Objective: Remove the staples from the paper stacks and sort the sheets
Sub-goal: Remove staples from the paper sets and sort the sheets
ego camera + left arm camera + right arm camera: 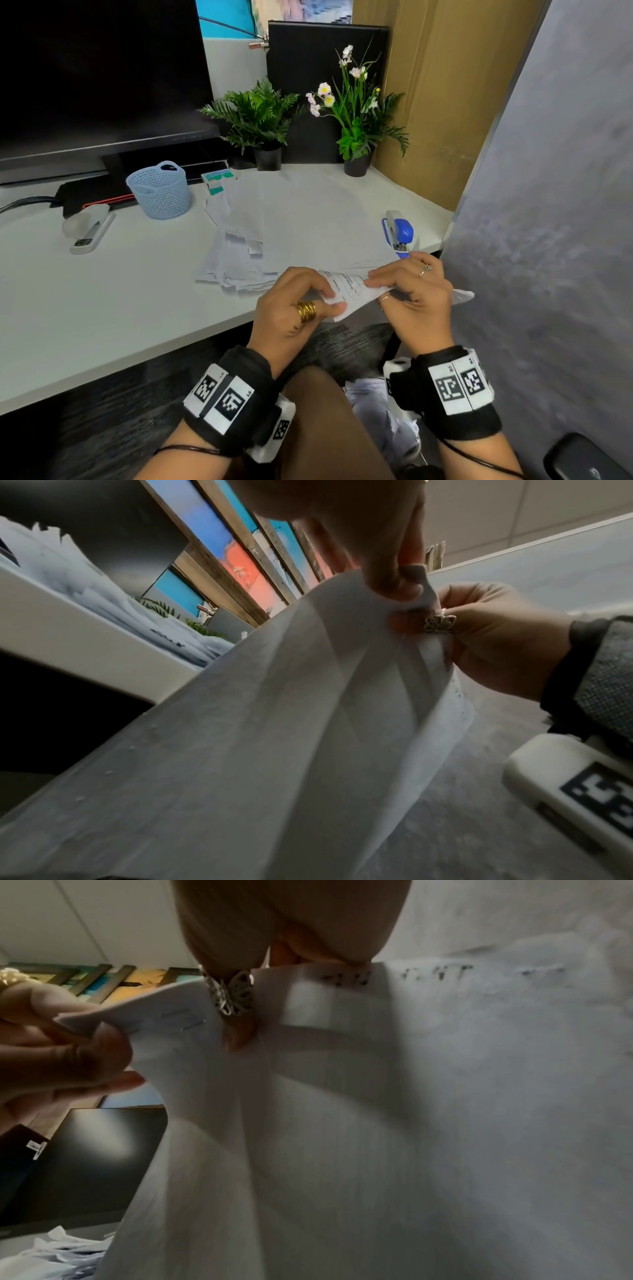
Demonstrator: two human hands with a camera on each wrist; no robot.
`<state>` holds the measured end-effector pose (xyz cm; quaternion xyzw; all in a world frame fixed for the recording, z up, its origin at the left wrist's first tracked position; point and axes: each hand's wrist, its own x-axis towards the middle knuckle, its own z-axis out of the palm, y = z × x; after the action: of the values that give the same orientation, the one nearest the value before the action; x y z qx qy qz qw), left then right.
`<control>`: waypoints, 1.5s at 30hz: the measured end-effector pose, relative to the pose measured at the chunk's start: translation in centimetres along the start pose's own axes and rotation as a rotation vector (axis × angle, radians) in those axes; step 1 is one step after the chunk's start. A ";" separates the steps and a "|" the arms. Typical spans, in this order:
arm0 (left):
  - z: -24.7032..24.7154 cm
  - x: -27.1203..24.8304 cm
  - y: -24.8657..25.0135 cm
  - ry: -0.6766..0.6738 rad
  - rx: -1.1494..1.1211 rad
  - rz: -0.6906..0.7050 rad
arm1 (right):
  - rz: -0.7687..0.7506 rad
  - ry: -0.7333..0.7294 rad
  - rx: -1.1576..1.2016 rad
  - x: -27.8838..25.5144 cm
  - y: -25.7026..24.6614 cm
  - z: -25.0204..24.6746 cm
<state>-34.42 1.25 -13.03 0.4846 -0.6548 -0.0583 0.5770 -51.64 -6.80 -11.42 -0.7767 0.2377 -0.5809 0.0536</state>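
A stapled stack of printed sheets [351, 286] hangs just past the desk's front edge, gripped from both sides. My left hand [334, 301] pinches its left corner between thumb and fingers. My right hand [376, 287] pinches the stack beside it, fingers on top. In the right wrist view the stack [377, 1123] shows thin metal staples [181, 1019] in the corner gripped by the left hand [68, 1053], close to my ringed right finger [236, 1031]. The left wrist view shows the sheets [274, 723] fanning down from my left fingertips [394, 585], with the right hand [496, 642] behind.
A loose pile of papers [239, 260] lies mid-desk. A blue stapler [399, 233] sits near the right edge and a white stapler [89, 229] at the left. A blue basket [159, 190], a staple box [217, 181], two potted plants and a monitor [102, 75] stand behind.
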 end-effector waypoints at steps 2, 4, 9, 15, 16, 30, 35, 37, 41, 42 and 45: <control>0.2 -0.1 0.1 0.010 -0.011 -0.007 | -0.009 0.004 -0.054 -0.3 0.2 -0.4; 0.4 -0.2 0.0 0.006 0.012 0.019 | -0.014 0.007 -0.077 -0.5 0.3 -0.9; 1.1 -0.4 0.2 0.015 0.032 0.077 | -0.019 0.031 -0.108 -1.0 0.2 -2.1; 1.6 -0.7 0.0 0.007 0.071 0.168 | -0.069 0.075 -0.121 -1.6 0.0 -2.9; 1.7 -0.7 -0.1 0.006 0.084 0.180 | -0.072 0.077 -0.124 -1.6 0.0 -2.9; 1.9 -0.7 -0.4 0.021 0.141 0.214 | -0.052 -0.111 -0.283 -1.7 0.6 -3.5; 3.2 -0.3 -0.8 0.080 0.136 -0.022 | 0.301 -0.701 -0.494 -2.0 1.4 -4.9; 4.0 0.3 -1.2 0.011 0.140 -0.131 | 0.455 -0.912 -0.502 -2.8 1.6 -5.5; 5.6 1.4 -2.0 -0.284 0.304 -0.121 | 0.643 -1.031 -0.562 -5.7 3.3 -6.1; 5.9 1.8 -2.4 -0.318 0.399 -0.068 | 0.690 -1.016 -0.534 -6.3 4.0 -6.0; 6.6 3.5 -2.9 -0.362 0.687 0.053 | 0.743 -1.016 -0.493 -8.2 7.2 -5.2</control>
<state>-37.70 -5.90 -14.58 0.6143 -0.7398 0.0946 0.2576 -60.45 -8.62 -19.57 -0.8096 0.5597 -0.0152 0.1760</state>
